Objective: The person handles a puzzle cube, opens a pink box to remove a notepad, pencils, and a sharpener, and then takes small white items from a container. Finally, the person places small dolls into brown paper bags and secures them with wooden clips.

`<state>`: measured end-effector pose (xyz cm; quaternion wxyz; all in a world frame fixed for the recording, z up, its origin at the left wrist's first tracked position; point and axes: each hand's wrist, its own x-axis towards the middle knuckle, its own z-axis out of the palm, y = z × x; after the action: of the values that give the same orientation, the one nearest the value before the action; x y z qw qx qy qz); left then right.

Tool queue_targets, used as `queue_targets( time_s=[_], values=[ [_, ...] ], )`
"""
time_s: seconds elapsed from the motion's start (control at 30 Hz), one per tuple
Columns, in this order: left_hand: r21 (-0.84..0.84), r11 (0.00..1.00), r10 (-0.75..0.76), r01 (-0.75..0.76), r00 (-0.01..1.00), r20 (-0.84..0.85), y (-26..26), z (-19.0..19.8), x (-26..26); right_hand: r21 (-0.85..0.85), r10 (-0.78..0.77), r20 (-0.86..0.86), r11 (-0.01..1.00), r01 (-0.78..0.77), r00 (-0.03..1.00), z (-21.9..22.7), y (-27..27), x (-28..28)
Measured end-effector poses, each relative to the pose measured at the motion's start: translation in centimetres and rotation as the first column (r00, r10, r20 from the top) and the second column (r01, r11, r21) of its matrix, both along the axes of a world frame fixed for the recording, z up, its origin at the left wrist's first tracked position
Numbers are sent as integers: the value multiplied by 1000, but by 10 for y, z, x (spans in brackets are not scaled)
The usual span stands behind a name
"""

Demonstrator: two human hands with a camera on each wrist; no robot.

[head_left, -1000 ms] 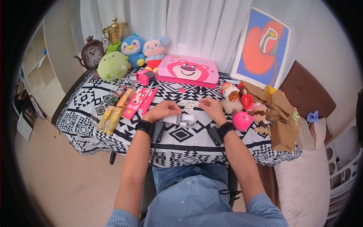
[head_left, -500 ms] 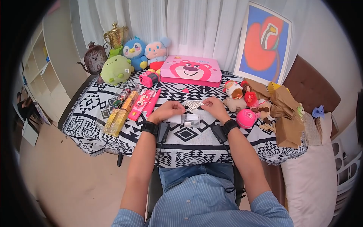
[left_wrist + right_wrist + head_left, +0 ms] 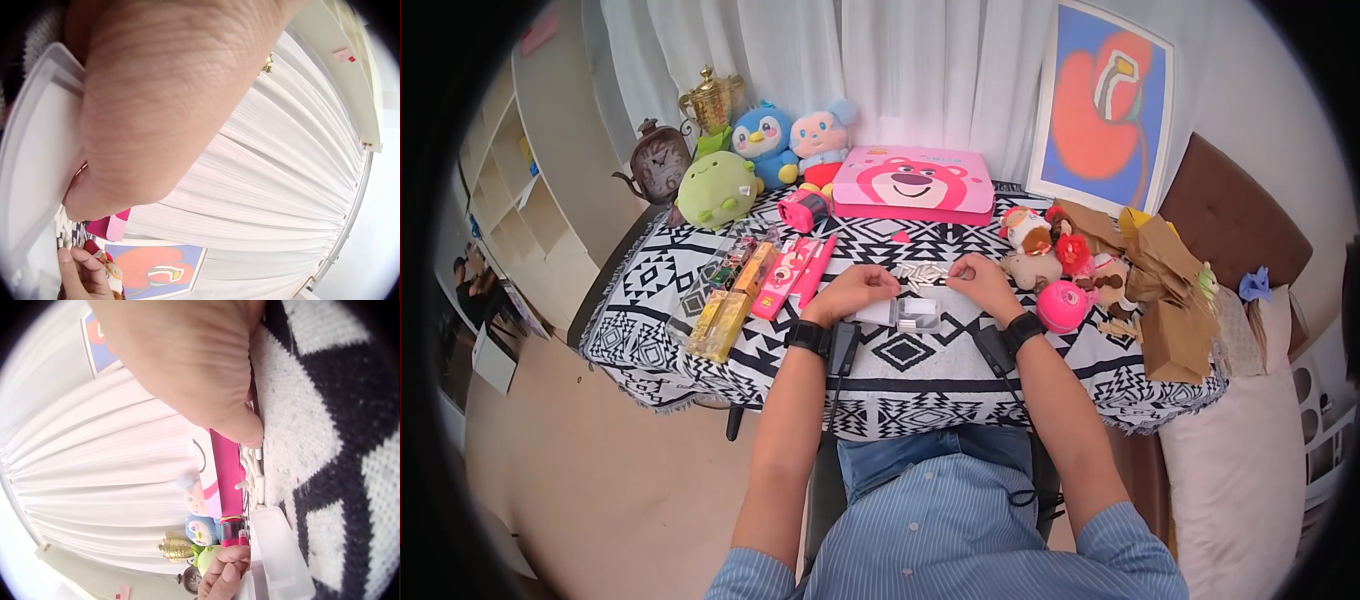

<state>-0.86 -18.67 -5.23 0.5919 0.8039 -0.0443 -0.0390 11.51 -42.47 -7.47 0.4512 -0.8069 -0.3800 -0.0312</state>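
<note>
Only the head view is shifted; white pieces (image 3: pixel 921 276) are flanked by left hand (image 3: pixel 857 291) and right hand (image 3: pixel 985 286), backed by the pink box (image 3: pixel 913 187); whether anything is gripped cannot be told.

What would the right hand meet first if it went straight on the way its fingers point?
Probably the loose pile of small white sticks, which lies just past the fingertips of the right hand; whether they already touch is hard to tell.

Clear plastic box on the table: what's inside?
A few small whitish pieces show inside the clear plastic box, too small to count. Whatever lies beneath them is covered.
</note>
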Motion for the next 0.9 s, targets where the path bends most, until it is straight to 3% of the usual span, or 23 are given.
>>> queue_targets(
  time_s=[0.17,0.23,0.37,0.43,0.47,0.53,0.57,0.67,0.9],
  values=[
    [-20,1000,8,-8,1000,-19,-1,3,-2,-23,-17,8,1000,17,1000,5,-2,-5],
    [-30,999,11,-12,1000,-15,0,1,-2,95,-44,-153,994,59,987,6,-2,-6],
    [-56,998,5,-5,1000,2,1,-4,1,276,-6,-217,959,67,976,6,1,-11],
    [-86,996,11,-9,1000,22,1,-6,2,225,157,-256,969,-99,954,18,3,-28],
    [-90,996,16,-14,1000,23,3,-6,3,221,161,-255,970,-104,953,25,5,-38],
    [-29,999,-32,33,999,26,5,-6,3,21,238,-34,971,-237,971,35,11,-58],
    [-36,999,-26,27,999,23,6,-7,3,-1,290,152,956,-293,945,24,15,-54],
    [-27,999,-37,38,999,37,6,-7,3,-37,303,284,951,-306,909,18,25,-60],
    [-72,997,-40,41,999,17,3,-3,0,-125,310,295,950,-285,904,12,25,-56]
  ],
)
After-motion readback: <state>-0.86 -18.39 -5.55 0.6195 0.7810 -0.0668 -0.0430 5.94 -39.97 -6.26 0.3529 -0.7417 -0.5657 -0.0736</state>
